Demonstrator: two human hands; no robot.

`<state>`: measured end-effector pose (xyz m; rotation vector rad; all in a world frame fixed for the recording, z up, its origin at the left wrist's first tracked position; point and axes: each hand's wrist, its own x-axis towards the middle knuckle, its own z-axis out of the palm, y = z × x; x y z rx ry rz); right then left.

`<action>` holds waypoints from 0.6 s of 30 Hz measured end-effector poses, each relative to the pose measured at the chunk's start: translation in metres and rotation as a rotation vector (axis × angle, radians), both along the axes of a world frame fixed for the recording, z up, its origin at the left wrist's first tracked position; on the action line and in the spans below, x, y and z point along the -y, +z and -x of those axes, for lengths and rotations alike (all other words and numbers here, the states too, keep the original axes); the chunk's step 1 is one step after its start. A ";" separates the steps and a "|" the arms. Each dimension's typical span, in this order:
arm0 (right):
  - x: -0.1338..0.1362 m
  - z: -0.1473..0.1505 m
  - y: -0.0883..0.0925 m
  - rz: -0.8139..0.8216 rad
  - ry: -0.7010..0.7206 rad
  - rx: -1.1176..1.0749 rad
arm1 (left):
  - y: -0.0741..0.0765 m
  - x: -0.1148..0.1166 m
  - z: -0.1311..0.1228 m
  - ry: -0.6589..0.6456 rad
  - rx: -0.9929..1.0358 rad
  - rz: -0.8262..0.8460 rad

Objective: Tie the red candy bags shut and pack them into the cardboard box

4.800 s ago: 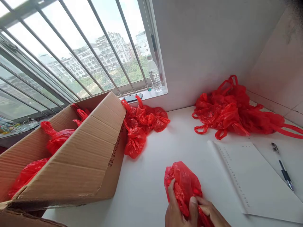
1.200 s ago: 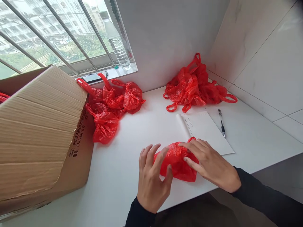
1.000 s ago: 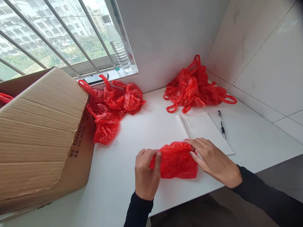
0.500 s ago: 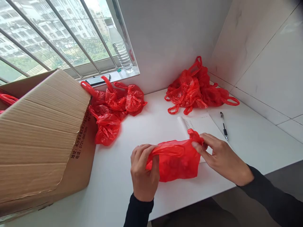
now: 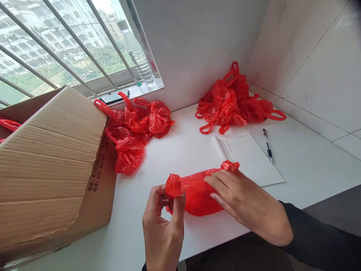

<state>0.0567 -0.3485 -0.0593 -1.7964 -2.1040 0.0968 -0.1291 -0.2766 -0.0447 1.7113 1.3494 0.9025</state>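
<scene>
One red plastic bag (image 5: pixel 194 190), crumpled and bulging, lay low in the centre of the frame on the white table (image 5: pixel 299 165), near its front edge. The left hand (image 5: pixel 162 226) had its grip pinched shut on the bag's bunched left end. The right hand (image 5: pixel 245 203) lay fingers-down over the right half with the thumb hidden, so that grip could not be told. A box (image 5: pixel 53 162) stood at left with tied bags (image 5: pixel 135 128) beside it. A loose pile (image 5: pixel 234 101) sat at upper right. Paper (image 5: pixel 248 158) and a pen (image 5: pixel 267 145) lay just behind the right hand. The bag's long axis ran left to right, its right end higher in the frame.
</scene>
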 end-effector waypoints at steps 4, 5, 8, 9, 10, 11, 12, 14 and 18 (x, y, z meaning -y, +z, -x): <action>0.006 -0.002 -0.001 0.023 0.010 0.076 | -0.005 -0.001 0.001 0.031 0.097 0.110; 0.010 -0.001 0.003 0.007 0.022 0.084 | -0.006 -0.001 0.003 0.040 0.145 0.133; 0.017 0.004 0.013 -0.066 0.082 0.097 | -0.005 0.000 0.006 0.047 0.324 0.234; 0.018 0.005 0.015 -0.081 0.096 0.097 | -0.004 0.000 0.006 0.045 0.390 0.276; 0.019 0.006 0.016 -0.087 0.102 0.096 | -0.003 0.000 0.007 0.037 0.458 0.317; 0.019 0.006 0.017 -0.084 0.097 0.098 | -0.003 0.000 0.007 0.027 0.522 0.349; 0.019 0.006 0.017 -0.072 0.077 0.109 | -0.003 -0.001 0.006 0.016 0.577 0.378; 0.018 0.005 0.017 -0.030 0.026 0.143 | -0.004 -0.001 0.005 -0.003 0.645 0.433; 0.016 0.001 0.017 0.016 -0.060 0.148 | -0.009 -0.002 0.003 0.031 0.676 0.536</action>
